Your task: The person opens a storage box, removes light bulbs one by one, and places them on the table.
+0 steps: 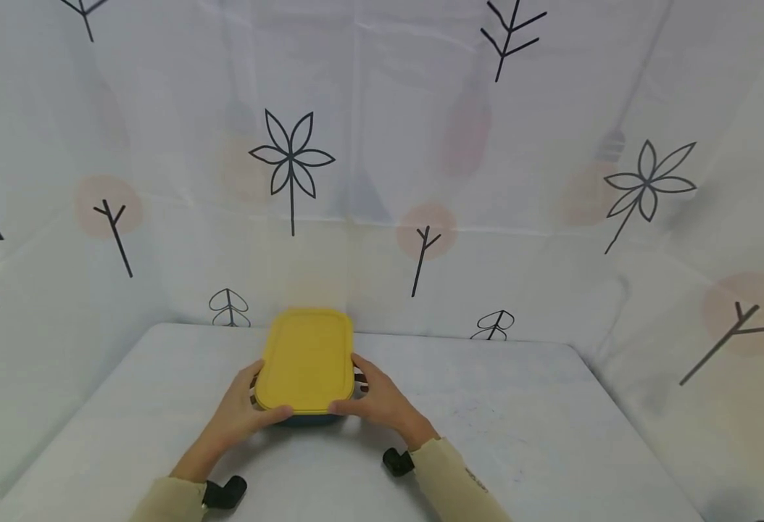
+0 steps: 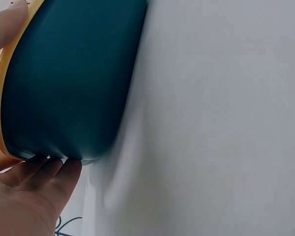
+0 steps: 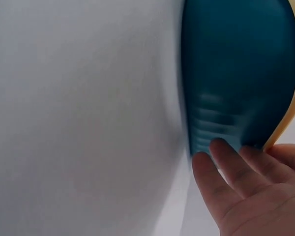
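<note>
Cloth [image 1: 545, 268] hangs beyond the left hand [image 1: 241, 407] and right hand [image 1: 382, 399]; the table [image 1: 486, 420] spreads beneath them. The teal box [image 2: 73, 73] is between the hands, its yellow lid [image 1: 306, 359] facing up. Both hands hold the box, fingers along its sides, thumbs at the lid's near edge. A black camera [image 1: 230, 493] sits just behind each hand.

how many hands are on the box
2: the left hand grips the left side of the box, and the right hand grips its right side. No other hand shows.
</note>
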A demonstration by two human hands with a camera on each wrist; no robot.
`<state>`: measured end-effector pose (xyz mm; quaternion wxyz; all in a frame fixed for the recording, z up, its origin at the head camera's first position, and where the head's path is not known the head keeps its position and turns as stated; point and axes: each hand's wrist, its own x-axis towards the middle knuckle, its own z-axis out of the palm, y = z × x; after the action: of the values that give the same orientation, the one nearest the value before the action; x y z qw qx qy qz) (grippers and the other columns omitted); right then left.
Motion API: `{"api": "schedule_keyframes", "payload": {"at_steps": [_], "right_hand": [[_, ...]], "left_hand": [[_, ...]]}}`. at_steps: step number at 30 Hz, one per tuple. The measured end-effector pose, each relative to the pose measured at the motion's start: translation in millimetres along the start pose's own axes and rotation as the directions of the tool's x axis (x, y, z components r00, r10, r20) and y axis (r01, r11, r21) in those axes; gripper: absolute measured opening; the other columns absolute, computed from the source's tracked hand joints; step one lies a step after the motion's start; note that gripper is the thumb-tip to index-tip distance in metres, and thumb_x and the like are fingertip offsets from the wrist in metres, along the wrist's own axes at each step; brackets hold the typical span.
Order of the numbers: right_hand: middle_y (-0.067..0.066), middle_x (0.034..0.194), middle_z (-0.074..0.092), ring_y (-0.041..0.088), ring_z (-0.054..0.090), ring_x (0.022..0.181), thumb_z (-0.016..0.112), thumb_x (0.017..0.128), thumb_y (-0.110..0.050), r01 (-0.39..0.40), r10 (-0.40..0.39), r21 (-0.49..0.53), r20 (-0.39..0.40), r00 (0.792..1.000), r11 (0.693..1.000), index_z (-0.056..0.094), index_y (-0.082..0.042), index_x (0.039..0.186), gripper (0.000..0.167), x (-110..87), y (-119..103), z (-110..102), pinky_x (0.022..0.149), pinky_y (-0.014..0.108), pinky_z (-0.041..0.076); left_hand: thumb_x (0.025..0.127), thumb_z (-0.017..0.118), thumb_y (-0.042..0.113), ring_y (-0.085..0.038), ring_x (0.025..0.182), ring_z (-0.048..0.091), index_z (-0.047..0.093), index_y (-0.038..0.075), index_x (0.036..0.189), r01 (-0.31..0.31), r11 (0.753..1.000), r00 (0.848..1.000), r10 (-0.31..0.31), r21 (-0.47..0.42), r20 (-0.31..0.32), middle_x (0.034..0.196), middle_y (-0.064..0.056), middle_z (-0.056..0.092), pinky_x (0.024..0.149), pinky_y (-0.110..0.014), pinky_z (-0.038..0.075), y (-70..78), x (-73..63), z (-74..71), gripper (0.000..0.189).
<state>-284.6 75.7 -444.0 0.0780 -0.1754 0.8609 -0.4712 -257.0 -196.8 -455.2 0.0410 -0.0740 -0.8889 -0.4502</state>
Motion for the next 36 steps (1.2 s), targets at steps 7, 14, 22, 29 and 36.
{"api": "schedule_keyframes", "payload": {"at_steps": [7,14,22,29,36], "right_hand": [[0.001,0.152,0.031,0.023,0.045,0.127,0.078,0.070,-0.056,-0.021,0.021,-0.016,0.002,1.000,1.000,0.022,-0.016,0.153,0.108,-3.1,6,-7,0.102,0.044,0.042],[0.002,0.153,0.030,0.025,0.044,0.128,0.078,0.070,-0.056,-0.024,0.024,-0.015,0.001,1.000,1.000,0.022,-0.017,0.153,0.108,-7.2,10,-14,0.103,0.045,0.042],[0.001,0.153,0.029,0.026,0.043,0.129,0.079,0.069,-0.056,-0.040,0.040,-0.023,-0.010,0.999,0.999,0.022,-0.018,0.153,0.108,-12.3,13,-23,0.103,0.046,0.042],[0.001,0.153,0.029,0.027,0.043,0.130,0.079,0.069,-0.055,-0.037,0.036,-0.029,-0.021,0.999,0.999,0.022,-0.018,0.153,0.108,-18.2,19,-33,0.104,0.046,0.041],[0.001,0.154,0.028,0.028,0.042,0.130,0.079,0.069,-0.055,-0.058,0.057,-0.041,-0.036,0.998,0.997,0.022,-0.019,0.153,0.107,-22.8,29,-42,0.104,0.047,0.041]], "left_hand": [[0.071,0.080,0.051,-0.038,0.130,0.036,0.019,0.000,0.148,-0.002,1.000,1.000,0.002,-0.007,0.011,0.149,-0.022,0.026,0.105,-0.055,0.036,6.1,0.5,5.8,0.110],[0.070,0.081,0.050,-0.036,0.129,0.038,0.020,0.001,0.148,-0.019,0.999,1.000,0.019,-0.034,0.005,0.148,-0.021,0.028,0.105,-0.053,0.037,9.3,2.2,15.5,0.110],[0.069,0.081,0.053,-0.035,0.129,0.038,0.022,0.002,0.148,-0.013,0.999,1.000,0.013,-0.033,0.003,0.149,-0.019,0.029,0.106,-0.052,0.036,16.3,4.6,24.7,0.111],[0.068,0.082,0.053,-0.034,0.128,0.040,0.022,0.002,0.148,-0.023,0.999,1.000,0.023,-0.043,0.000,0.148,-0.019,0.030,0.106,-0.051,0.037,21.8,6.4,35.5,0.112],[0.067,0.083,0.051,-0.033,0.128,0.041,0.023,0.001,0.148,-0.038,0.997,0.999,0.039,-0.063,0.000,0.148,-0.018,0.031,0.105,-0.050,0.038,27.1,9.0,46.7,0.112]]}}
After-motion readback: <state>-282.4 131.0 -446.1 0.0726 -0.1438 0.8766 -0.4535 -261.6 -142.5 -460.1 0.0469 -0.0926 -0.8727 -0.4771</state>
